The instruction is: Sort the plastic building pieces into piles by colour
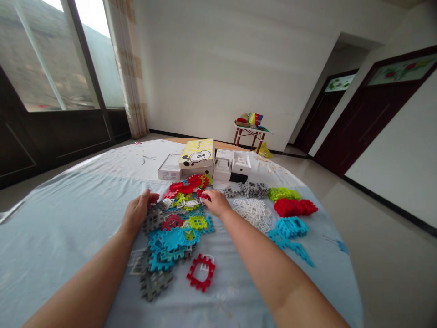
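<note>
A mixed heap of toothed plastic building tiles, in blue (170,240), grey and other colours, lies between my arms. My left hand (137,210) is at the heap's left edge, its fingers curled on a red tile (154,197) that is mostly hidden. At the far right side of the heap, my right hand (217,203) has its fingertips closed on another red tile (202,194). More red tiles (179,188) lie loose just beyond. Closer to me, a dark red frame tile (201,273) lies apart with a white piece on it.
Sorted piles stand on the right: grey tiles (255,189), white pieces (254,213), green tiles (284,194), red stacks (295,207) and blue tiles (291,227). Behind the heap are a yellow cartoon box (197,154) and white boxes (170,167). A small table (251,129) stands by the wall.
</note>
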A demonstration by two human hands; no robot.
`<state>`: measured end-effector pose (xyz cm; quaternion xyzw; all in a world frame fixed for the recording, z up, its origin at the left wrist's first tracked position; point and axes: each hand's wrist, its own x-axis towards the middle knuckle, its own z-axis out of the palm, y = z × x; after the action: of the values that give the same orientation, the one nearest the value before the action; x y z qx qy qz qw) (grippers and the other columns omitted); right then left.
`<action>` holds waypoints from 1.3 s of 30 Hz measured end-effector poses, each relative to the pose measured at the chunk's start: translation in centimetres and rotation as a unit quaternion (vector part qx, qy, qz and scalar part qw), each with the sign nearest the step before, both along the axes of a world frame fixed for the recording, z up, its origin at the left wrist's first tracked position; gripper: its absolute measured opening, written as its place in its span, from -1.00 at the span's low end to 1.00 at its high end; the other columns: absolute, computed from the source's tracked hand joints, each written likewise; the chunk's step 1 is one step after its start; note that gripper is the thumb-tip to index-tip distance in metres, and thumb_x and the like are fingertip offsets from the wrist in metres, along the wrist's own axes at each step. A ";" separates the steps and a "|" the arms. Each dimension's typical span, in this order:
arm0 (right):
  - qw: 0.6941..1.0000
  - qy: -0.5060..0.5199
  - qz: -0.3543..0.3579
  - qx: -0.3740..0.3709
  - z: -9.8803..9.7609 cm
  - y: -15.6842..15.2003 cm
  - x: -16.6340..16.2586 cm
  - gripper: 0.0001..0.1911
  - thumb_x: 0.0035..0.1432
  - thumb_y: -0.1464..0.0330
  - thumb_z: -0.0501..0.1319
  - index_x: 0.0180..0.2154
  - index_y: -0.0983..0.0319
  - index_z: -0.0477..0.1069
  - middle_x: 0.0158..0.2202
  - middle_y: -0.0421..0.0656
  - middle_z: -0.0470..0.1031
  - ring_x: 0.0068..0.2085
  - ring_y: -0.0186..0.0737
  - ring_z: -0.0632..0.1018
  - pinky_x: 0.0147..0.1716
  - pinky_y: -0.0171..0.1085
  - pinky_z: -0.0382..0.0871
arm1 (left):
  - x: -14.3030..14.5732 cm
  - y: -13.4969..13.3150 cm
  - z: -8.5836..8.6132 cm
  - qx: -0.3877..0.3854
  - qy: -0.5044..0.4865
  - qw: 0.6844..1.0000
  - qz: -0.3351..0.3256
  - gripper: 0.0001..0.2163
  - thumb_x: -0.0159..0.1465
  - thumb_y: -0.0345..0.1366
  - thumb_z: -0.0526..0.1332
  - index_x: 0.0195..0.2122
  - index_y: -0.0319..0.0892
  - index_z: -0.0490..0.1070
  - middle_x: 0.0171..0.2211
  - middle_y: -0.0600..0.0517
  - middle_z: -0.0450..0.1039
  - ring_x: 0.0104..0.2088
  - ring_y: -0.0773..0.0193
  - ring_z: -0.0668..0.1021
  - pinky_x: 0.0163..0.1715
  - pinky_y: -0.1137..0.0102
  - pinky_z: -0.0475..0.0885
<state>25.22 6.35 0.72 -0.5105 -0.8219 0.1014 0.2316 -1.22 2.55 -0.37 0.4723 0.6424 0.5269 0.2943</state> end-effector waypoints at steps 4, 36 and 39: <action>0.998 0.040 -0.022 0.036 0.5 -1.7 2.1 -0.73 0.14 0.35 0.05 -0.15 0.21 0.43 -0.18 -0.10 0.50 -0.10 -0.18 0.42 -0.06 -0.24 0.20 | 0.1 0.0 0.1 -0.001 0.016 1.000 -0.001 -0.46 0.09 0.13 -0.05 -0.39 -0.25 0.49 -0.39 -0.08 0.54 -0.33 0.11 0.53 -0.27 0.30 0.42; 0.997 -0.002 -0.060 0.043 2.6 -8.0 9.3 -0.46 -0.08 0.15 0.26 -0.02 0.13 0.30 -0.09 -0.13 0.41 -0.05 -0.13 0.37 -0.07 -0.15 0.18 | 0.1 0.0 1.0 -0.061 0.094 0.993 0.030 -0.55 0.08 0.08 -0.08 -0.45 -0.10 0.47 -0.41 0.03 0.54 -0.32 0.07 0.53 -0.09 0.13 0.37; 0.988 0.024 -0.142 0.056 3.4 -7.6 13.5 -0.46 -0.05 0.15 0.23 -0.01 0.17 0.30 -0.09 -0.10 0.41 -0.05 -0.15 0.38 -0.05 -0.19 0.18 | 0.0 0.2 0.7 -0.035 0.147 0.988 0.038 -0.52 0.08 0.09 -0.12 -0.44 -0.06 0.50 -0.47 0.05 0.54 -0.41 0.08 0.54 -0.18 0.13 0.43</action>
<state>38.73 -1.27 4.11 -0.6058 -0.7397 0.0332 0.2912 -1.21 2.71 0.32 0.5094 0.7142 0.4395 0.1932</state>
